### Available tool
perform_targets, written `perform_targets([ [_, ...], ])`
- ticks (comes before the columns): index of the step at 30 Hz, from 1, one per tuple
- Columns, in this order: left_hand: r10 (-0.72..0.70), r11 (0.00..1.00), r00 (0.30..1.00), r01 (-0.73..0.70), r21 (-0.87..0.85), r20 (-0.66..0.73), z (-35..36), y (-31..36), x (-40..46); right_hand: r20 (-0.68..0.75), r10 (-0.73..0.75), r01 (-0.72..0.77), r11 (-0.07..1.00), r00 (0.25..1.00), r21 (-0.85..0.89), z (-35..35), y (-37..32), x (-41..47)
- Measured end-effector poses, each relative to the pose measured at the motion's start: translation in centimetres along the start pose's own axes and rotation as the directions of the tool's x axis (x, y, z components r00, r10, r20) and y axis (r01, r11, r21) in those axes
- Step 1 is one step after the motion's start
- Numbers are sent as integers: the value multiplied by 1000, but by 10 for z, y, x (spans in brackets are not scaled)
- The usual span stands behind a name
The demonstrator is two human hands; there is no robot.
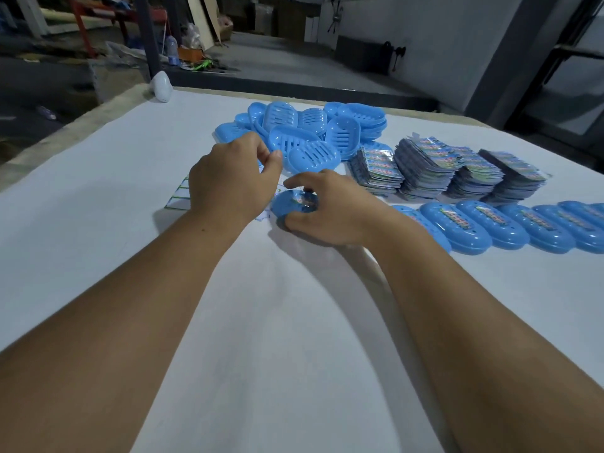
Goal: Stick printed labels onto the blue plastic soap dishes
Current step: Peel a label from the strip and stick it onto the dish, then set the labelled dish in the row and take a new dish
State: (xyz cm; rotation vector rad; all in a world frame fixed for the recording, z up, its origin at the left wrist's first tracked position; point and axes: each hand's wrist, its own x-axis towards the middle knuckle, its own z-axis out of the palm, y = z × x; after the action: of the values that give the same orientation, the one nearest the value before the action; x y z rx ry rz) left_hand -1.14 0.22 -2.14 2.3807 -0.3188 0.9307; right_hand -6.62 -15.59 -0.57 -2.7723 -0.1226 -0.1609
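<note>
Right grip [322, 207] holds a blue soap dish [294, 204] on the white desk [130, 256], fingers pressing its label [302, 200]. Left grip [233, 178], fingers curled and pinched together, hovers just beside this dish, before the unlabelled dish pile [304, 132].

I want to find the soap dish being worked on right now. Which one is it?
Look at the white table, in front of the loose pile of blue soap dishes. There the right hand holds one blue soap dish lying alone. Unlike the row of labelled dishes to the right, it is the only one under the person's hands.
</note>
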Motion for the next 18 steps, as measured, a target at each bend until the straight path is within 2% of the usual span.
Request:
perform_targets([
  [3, -2, 1000, 1000, 2, 11, 20, 3, 0, 0, -79, 71, -83, 981, 994, -173, 2, -2, -15],
  [6, -9, 1000, 999, 9, 1, 34, 4, 1, -1, -139, 134, -164, 958, 981, -236, 2, 2, -31],
  [10, 15, 1000, 999, -15, 2, 29, 4, 3, -2, -186, 225, -267, 931, 956, -249, 3, 8, -49],
  [18, 9, 1000, 999, -8, -11, 35, 3, 2, -3, -294, 292, -360, 908, 910, -215, 1, 13, -72],
])
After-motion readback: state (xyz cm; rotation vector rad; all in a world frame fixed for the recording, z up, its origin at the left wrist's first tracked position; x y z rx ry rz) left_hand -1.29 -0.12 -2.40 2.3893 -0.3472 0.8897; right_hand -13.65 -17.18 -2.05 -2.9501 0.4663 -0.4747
